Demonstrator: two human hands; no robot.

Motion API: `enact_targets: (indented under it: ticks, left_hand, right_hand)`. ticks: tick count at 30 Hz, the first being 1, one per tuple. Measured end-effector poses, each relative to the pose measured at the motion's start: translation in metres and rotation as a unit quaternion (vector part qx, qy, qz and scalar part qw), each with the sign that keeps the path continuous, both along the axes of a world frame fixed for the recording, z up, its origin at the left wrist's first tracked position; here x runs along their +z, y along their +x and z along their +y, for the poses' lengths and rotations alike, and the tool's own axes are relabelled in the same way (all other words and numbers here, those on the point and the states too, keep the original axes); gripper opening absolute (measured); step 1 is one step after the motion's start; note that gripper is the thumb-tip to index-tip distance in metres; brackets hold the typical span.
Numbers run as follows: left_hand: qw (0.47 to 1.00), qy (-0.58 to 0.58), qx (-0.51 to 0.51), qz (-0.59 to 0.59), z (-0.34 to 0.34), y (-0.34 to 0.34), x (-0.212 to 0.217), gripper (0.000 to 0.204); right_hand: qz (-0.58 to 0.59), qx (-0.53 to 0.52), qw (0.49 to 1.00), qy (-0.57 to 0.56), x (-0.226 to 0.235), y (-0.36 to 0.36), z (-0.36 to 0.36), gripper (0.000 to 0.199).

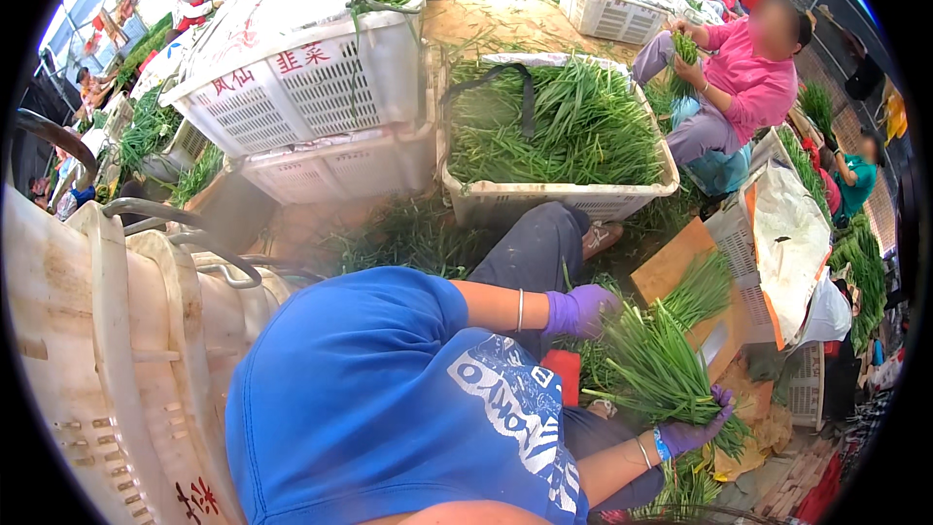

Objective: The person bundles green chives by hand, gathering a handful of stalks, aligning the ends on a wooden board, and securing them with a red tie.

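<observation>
A loose bunch of garlic chives [656, 360] fans out at the lower right, in front of my knees. My right hand [698, 428], in a purple glove, is closed round its lower right part. My left hand [586, 311], also purple-gloved, is beside the upper left of the bunch. Its back faces up and its fingers are hidden, so its grip cannot be made out. Another bundle of chives [700, 290] lies just beyond, on a brown board [671, 267]. A flat, shiny metal piece [714, 342] rests on the board beside the leaves.
A white crate [573, 196] heaped with chives stands ahead. Stacked white crates [292, 87] rise at the far left, and more [58, 311] press against my left side. A person in pink [748, 68] sits at the far right holding greens. Loose leaves [408, 238] cover the ground.
</observation>
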State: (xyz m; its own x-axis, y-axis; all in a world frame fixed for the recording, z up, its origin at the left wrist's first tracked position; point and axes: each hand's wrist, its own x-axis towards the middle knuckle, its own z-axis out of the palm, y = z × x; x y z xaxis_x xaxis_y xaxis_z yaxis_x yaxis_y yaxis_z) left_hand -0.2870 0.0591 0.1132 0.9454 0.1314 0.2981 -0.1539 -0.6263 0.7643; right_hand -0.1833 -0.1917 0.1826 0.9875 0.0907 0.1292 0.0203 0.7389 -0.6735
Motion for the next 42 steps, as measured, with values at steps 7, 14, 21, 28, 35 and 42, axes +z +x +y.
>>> enact_targets:
  ticks: [7,14,21,28,35,42]
  left_hand:
    - [1.000,0.001,0.004,0.019,0.001,0.000,-0.004,0.037]
    - [1.000,0.005,0.000,-0.014,-0.001,-0.002,0.004,0.034]
    - [0.975,-0.212,-0.066,-0.024,-0.002,0.005,-0.005,0.026]
    - [0.963,0.193,-0.039,-0.183,0.022,0.027,-0.032,0.017]
    - [0.684,-0.727,-0.056,0.029,0.043,0.022,0.039,0.034]
    - [0.592,-0.783,-0.182,0.056,0.011,0.052,0.037,0.056]
  right_hand:
    - [0.010,-0.035,0.999,-0.024,0.004,-0.003,0.005,0.029]
    - [0.020,-0.046,0.998,-0.021,0.007,-0.004,0.004,0.028]
    - [0.005,-0.016,1.000,-0.013,0.003,-0.003,0.000,0.028]
    - [-0.017,-0.100,0.993,-0.054,0.006,-0.003,0.000,0.029]
    - [-0.151,-0.111,0.923,-0.336,-0.021,0.030,-0.040,0.030]
    - [0.080,-0.066,0.995,0.013,0.001,0.015,0.023,0.034]
